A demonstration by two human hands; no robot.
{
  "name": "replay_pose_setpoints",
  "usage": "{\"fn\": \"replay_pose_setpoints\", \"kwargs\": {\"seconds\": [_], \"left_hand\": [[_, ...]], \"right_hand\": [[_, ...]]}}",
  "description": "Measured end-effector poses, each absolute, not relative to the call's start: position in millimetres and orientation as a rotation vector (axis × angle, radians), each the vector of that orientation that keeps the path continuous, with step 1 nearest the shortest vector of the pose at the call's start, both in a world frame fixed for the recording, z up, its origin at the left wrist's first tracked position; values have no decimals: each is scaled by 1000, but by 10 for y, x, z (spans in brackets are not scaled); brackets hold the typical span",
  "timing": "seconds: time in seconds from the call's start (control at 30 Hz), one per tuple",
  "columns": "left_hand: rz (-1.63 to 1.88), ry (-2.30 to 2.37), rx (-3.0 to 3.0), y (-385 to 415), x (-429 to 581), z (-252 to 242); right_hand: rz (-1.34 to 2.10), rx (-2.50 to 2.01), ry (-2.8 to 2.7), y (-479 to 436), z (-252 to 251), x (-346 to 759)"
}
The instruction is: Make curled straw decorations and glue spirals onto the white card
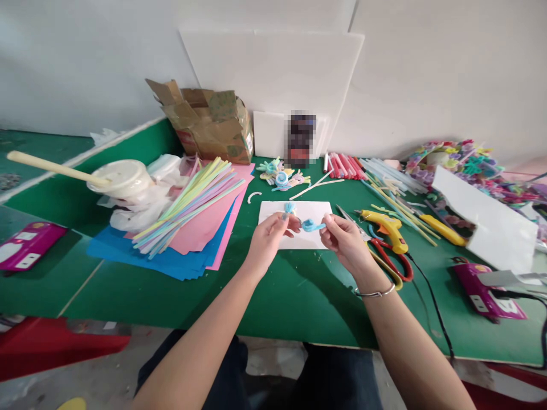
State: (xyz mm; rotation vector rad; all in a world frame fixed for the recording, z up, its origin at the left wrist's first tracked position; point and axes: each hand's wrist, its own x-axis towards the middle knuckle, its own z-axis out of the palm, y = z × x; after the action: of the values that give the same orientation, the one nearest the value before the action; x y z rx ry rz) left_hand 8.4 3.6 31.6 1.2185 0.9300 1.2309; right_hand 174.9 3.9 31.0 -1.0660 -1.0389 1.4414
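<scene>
My right hand [347,242] pinches the tail of a curled blue pipe cleaner [313,225]. Its coiled end points left, close to the fingertips of my left hand [270,234]. That left hand is closed, with a light-blue fuzzy pipe cleaner piece [290,208] at its thumb tip, apparently pinched there. Both hands are over a white board [294,242] lying on the green table [282,296]. Beyond the board is a small pile of finished-looking pastel pipe cleaner shapes [282,177].
Right of my hands are a yellow glue gun [387,226] with a black cord and red-handled scissors [395,259]. Pastel pipe cleaners [192,199] lie on coloured sheets [145,256] at left. A cardboard box [213,128] and a pixelated upright object [301,136] stand behind.
</scene>
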Motion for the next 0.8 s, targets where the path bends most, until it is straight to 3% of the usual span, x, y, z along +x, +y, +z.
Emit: {"fn": "replay_pose_setpoints", "kwargs": {"seconds": [0.4, 0.8], "left_hand": [[1032, 1013, 1158, 97, 43, 264], [1092, 1034, 870, 76, 87, 304]], "right_hand": [[1205, -1229, -1384, 61, 261, 1793], [1115, -1234, -1624, 18, 243, 1727]]}}
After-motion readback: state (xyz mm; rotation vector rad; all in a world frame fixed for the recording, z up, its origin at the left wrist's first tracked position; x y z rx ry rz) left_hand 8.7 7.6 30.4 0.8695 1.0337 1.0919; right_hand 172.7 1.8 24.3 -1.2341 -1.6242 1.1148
